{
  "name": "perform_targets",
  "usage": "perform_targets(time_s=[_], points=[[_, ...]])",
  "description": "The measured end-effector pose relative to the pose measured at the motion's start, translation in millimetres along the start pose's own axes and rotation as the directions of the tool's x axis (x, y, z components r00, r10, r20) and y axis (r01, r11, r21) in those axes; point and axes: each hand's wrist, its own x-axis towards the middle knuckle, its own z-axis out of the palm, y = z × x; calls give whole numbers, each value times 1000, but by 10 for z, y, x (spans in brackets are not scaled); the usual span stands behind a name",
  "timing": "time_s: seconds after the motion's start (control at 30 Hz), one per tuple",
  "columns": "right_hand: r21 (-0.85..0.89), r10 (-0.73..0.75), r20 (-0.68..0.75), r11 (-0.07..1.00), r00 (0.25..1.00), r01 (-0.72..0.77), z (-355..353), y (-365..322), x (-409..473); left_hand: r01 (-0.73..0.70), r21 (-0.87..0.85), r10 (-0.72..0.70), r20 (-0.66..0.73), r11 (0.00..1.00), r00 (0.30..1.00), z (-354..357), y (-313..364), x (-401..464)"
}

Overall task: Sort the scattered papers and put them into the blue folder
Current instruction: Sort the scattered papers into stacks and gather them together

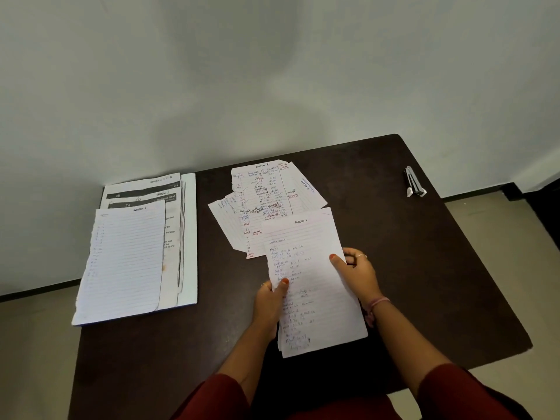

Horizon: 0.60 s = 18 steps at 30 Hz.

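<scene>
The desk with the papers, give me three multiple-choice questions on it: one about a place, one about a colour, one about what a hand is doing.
1. Where is the stapler?
A. far right of the table
B. on the left pile
C. under the held sheet

2. What colour is the table?
A. white
B. dark brown
C. green

3. What is the right hand doing?
A. resting flat on the table
B. holding the stapler
C. gripping the held sheet

Answers: 1 A, it lies alone near the far right edge. 2 B, the bare top is dark brown. 3 C, its thumb lies on the sheet's right edge, while the left hand pinches the other edge.
</scene>
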Motion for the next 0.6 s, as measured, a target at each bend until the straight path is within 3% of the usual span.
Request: perform_targets(time_s=[0.13, 0.33, 0.43, 0.5, 0.6], points=[[41, 11, 149, 999, 989, -17, 64, 25, 40, -40, 6, 40, -11, 999, 999, -86, 39, 36], [78, 23, 150, 996, 988, -35, 165, -20, 181, -78, 71, 77, 25, 994, 997, -157, 199, 226], [113, 22, 114, 993, 993, -35, 194, -69, 277, -125, 186, 111, 82, 975, 990, -193, 369, 341], [168, 31, 67, 985, 997, -42, 190, -94, 343, -224, 351, 222, 48, 909, 974, -230, 509, 453], [236, 66, 13, 969, 998, -67, 147, -125, 433, -351, 597, 465, -43, 722, 884, -348, 746, 651]])
